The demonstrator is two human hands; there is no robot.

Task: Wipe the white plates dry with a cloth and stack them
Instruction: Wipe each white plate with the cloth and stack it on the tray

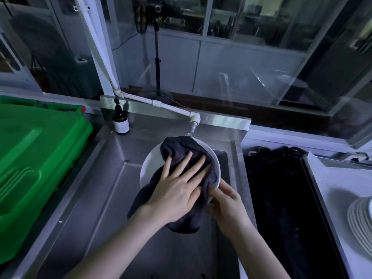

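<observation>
Wiping is the step in hand. The left hand (177,190) lies flat, fingers spread and straight, pressing the dark cloth (181,150) onto the face of a white plate (149,164). The right hand (227,206) curls round the plate's near right rim, pinching it with a fold of cloth, and holds it tilted over the steel sink (112,178).

By my reading, the bare white crescent on the left wants a pass next. Then the plate needs turning for its back, which calls for a fresh grip on the rim. After that it goes to the stack of plates (360,222), well off to the right on the tray (310,168).

Mind the tap (194,121): it hangs just beyond the plate's far edge. The green bin (36,158) crowds the left. Open room lies to the right, across a dark stretch (281,198) I cannot make out.
</observation>
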